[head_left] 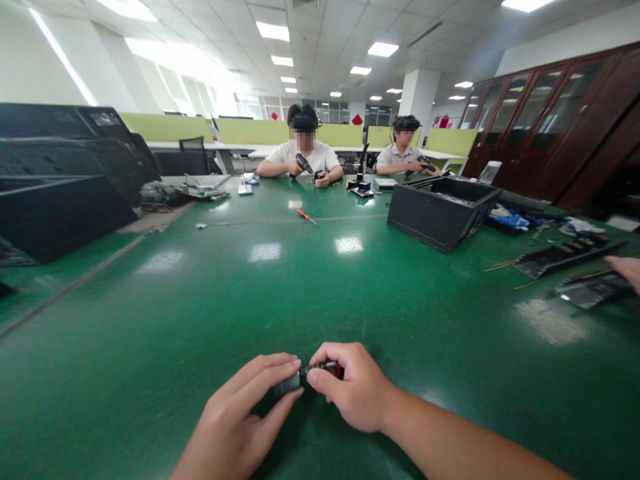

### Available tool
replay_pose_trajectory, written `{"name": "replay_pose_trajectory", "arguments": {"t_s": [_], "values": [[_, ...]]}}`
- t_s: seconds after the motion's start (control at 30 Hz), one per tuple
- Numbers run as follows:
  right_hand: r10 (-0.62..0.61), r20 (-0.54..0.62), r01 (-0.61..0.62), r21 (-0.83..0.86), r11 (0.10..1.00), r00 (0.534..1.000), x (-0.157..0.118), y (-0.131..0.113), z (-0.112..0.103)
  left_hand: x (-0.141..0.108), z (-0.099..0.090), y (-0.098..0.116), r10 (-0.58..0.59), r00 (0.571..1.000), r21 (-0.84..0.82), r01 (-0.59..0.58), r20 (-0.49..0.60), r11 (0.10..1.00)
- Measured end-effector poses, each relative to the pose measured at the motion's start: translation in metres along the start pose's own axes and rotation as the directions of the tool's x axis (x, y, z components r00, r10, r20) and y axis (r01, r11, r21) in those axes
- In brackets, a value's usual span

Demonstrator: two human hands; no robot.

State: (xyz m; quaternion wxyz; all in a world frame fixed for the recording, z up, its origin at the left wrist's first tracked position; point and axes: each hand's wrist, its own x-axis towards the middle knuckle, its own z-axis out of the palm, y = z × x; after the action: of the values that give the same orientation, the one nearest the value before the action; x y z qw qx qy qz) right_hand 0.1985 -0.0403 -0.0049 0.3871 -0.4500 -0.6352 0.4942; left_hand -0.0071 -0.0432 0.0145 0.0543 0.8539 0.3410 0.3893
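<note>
Just above the green tabletop, at the bottom middle of the head view, both hands meet over small parts. My left hand (245, 407) is closed around a small dark grey piece (288, 385), thumb below it and fingers over its top. My right hand (353, 387) pinches a small dark part with shiny bands (323, 366), its left end touching or nearly touching the grey piece. The fingers cover much of both, so I cannot make out their exact kind or whether they are joined.
An orange-handled screwdriver (307, 216) lies mid-table (240, 300). A black computer case (425, 217) stands right, beyond metal parts (563, 257); another person's hand (627, 270) is at the right edge. Dark cases (60, 217) stand left. Two people sit opposite, holding power drills (303, 163).
</note>
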Motion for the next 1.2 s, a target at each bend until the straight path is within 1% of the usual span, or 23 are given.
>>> {"name": "replay_pose_trajectory", "arguments": {"t_s": [0.13,0.77,1.03,1.2], "values": [[0.003,-0.004,-0.003,-0.001,1.000,1.000,0.0002,0.0014,0.0006,0.0013,-0.0010,0.0006,0.009,1.000,-0.001,-0.009,-0.016,1.000],[-0.004,-0.014,0.004,0.012,1.000,1.000,0.0000,0.0015,-0.0011,-0.0032,-0.0021,-0.0044,0.021,1.000,0.029,-0.021,0.003,0.999],[0.011,0.001,-0.011,0.086,0.996,1.000,0.0019,0.0025,-0.0010,-0.0018,-0.0031,-0.0037,0.042,0.999,0.034,-0.043,0.018,0.999],[0.020,0.003,-0.020,0.123,0.992,1.000,0.0024,0.0033,-0.0007,-0.0020,-0.0035,-0.0042,0.051,0.999,0.039,-0.052,0.005,0.998]]}}
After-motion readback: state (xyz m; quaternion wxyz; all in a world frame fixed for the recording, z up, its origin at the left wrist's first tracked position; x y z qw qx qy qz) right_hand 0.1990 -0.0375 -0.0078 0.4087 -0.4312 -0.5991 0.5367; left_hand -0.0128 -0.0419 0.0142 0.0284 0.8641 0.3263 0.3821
